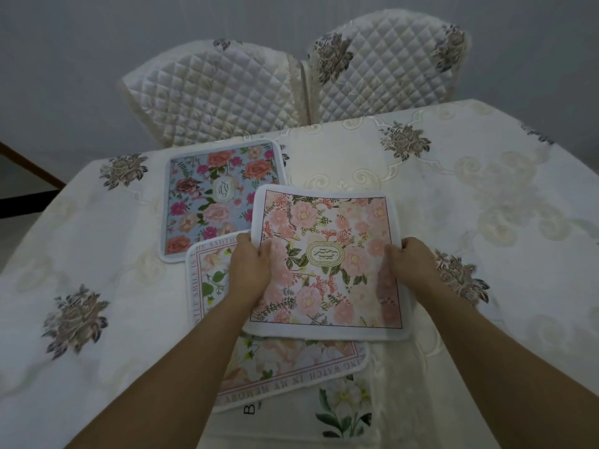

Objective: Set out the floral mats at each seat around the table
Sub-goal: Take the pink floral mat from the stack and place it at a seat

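Gripping the pink floral mat (327, 264) by its two side edges, the left hand (251, 270) and right hand (410, 264) pinch it with fingers curled under and thumbs on top, holding it at the centre of the table. It overlaps a lettered-border mat (291, 367) running to 6 o'clock, and its far left corner covers a bit of the blue floral mat (214, 196) lying flat at 11 o'clock before the left quilted chair (214, 95). The second chair (389, 66) at 1 o'clock looks the likely destination; carrying the mat level and squaring it to the table edge would serve best. A cream embroidered tablecloth (486, 189) covers the table against a plain grey wall (81, 34).
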